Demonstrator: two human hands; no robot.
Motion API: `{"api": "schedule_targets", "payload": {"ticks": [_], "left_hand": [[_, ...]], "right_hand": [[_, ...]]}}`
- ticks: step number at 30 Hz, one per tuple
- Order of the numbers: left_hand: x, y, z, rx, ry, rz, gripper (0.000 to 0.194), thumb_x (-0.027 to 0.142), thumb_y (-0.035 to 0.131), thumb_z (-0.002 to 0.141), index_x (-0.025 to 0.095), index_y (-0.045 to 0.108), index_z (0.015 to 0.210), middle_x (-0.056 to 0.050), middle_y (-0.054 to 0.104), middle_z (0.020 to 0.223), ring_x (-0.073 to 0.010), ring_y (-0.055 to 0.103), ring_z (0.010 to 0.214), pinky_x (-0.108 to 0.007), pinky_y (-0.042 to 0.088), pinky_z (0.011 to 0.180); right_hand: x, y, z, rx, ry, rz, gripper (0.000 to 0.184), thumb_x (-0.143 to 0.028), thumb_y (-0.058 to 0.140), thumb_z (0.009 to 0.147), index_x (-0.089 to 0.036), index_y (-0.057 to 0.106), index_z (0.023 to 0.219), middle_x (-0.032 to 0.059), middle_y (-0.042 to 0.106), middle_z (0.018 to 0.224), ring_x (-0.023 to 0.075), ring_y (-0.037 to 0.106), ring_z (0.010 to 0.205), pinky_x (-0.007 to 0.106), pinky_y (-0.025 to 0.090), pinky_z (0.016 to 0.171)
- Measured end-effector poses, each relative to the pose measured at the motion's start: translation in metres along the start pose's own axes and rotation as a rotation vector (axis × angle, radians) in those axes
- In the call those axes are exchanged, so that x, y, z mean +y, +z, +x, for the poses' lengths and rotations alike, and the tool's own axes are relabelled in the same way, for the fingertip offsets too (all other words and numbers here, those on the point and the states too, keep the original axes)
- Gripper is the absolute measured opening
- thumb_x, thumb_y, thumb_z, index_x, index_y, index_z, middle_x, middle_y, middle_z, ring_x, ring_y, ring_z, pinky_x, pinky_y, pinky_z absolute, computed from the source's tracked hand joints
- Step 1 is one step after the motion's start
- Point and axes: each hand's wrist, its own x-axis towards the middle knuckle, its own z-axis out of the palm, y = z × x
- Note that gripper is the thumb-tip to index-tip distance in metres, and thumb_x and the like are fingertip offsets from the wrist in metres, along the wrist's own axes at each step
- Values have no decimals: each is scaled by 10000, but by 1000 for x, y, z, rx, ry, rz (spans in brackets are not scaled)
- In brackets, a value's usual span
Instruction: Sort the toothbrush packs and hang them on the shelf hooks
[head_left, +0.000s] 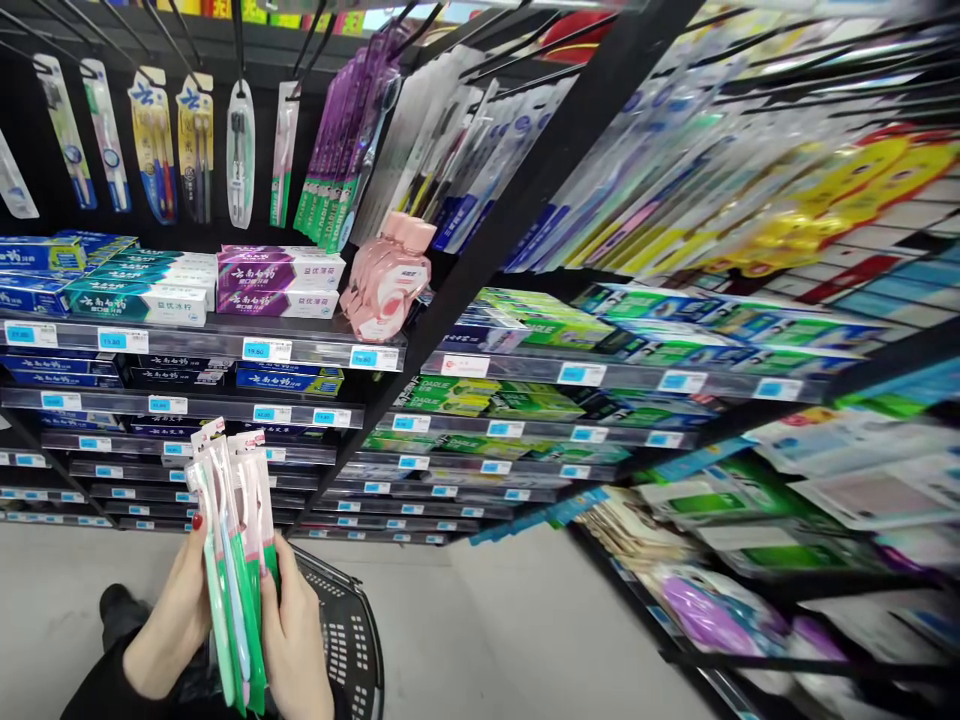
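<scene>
Several packaged toothbrushes (225, 540) with green and pink lower ends are held upright, fanned together in front of my body. My left hand (176, 610) grips them from the left, a red-nailed thumb lying along the edge of the packs. From the right, my right hand (292, 635) closes round the packs with a pink card (262, 490), its thumb across their front. The packs in the two hands overlap, so which hand bears each one is not clear. My remaining fingers are mostly hidden behind the packs.
A black shopping basket (349, 620) is below my right hand. Ahead, toothbrush packs (157, 150) hang on hooks above toothpaste boxes (277, 270) and pink bottles (390, 285). A black upright (517, 220) divides the shelving. More packaged goods (712, 610) fill racks at right.
</scene>
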Motion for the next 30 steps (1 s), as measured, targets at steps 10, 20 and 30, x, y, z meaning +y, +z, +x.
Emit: {"api": "schedule_targets", "payload": {"ticks": [10, 20, 30], "left_hand": [[-12, -2, 1, 155, 241, 209, 313, 448, 668, 617, 139, 626, 644, 5, 615, 539, -127, 558, 521, -218, 458, 505], [-17, -11, 7, 292, 137, 302, 435, 550, 605, 616, 128, 653, 712, -37, 636, 602, -176, 575, 608, -260, 453, 573], [-18, -12, 14, -39, 176, 255, 310, 345, 640, 688, 142, 656, 921, -59, 711, 789, -197, 633, 680, -272, 480, 612]], "right_hand": [[-19, -9, -3, 98, -189, -46, 252, -332, 533, 792, -218, 551, 1016, 68, 566, 805, 229, 568, 770, 379, 474, 696], [-28, -5, 2, -152, -73, -166, 378, -206, 495, 765, -224, 461, 1140, 114, 524, 1132, 272, 578, 911, 395, 486, 719], [-9, -21, 13, -32, 129, 473, 282, -254, 472, 814, -191, 468, 1089, 44, 611, 895, 173, 590, 789, 280, 469, 716]]}}
